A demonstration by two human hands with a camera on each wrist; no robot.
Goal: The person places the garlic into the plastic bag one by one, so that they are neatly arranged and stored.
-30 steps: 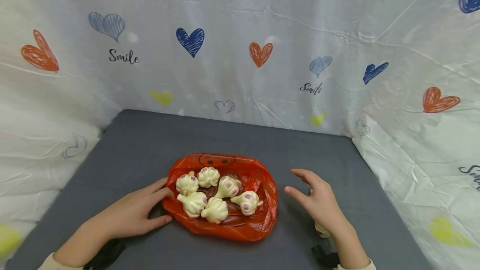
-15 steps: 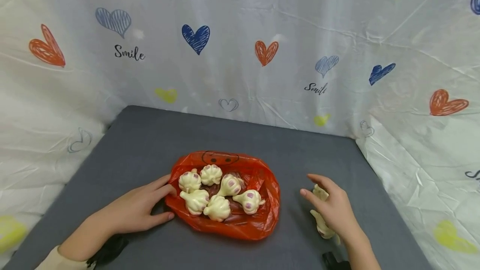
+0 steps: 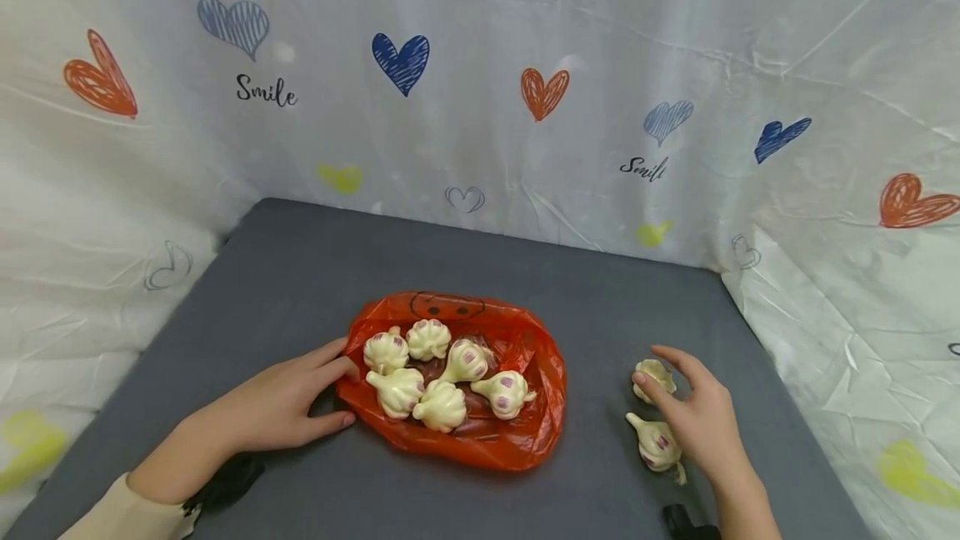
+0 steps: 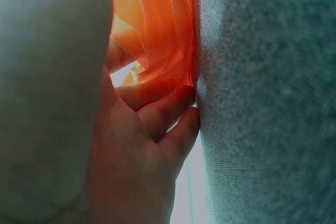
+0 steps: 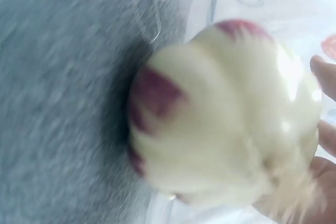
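Observation:
A red plastic bag (image 3: 517, 448) lies wide-mouthed in the middle of the table, with several white garlic bulbs (image 3: 441, 405) marked purple inside. Against its left side rests my left hand (image 3: 277, 402); the fingers touch the plastic while the thumb stays apart on the table. The left wrist view shows these fingers (image 4: 168, 114) low beside the orange-lit bag (image 4: 157, 24). My right hand (image 3: 701, 411) reaches over a garlic bulb (image 3: 654, 382), thumb and forefinger spread around it. Nearer me lies another garlic bulb (image 3: 658, 445), large in the right wrist view, its stalk pointing left.
The dark grey table (image 3: 360, 248) extends behind and around the bag. A white curtain (image 3: 465, 40) with hearts and "Smile" lettering closes off the back and sides. Black straps (image 3: 225, 482) sit at both wrists.
My right hand has moved right and away from the bag to the two loose garlic bulbs, which are now uncovered. The left hand keeps its place at the bag. The head view has shifted slightly.

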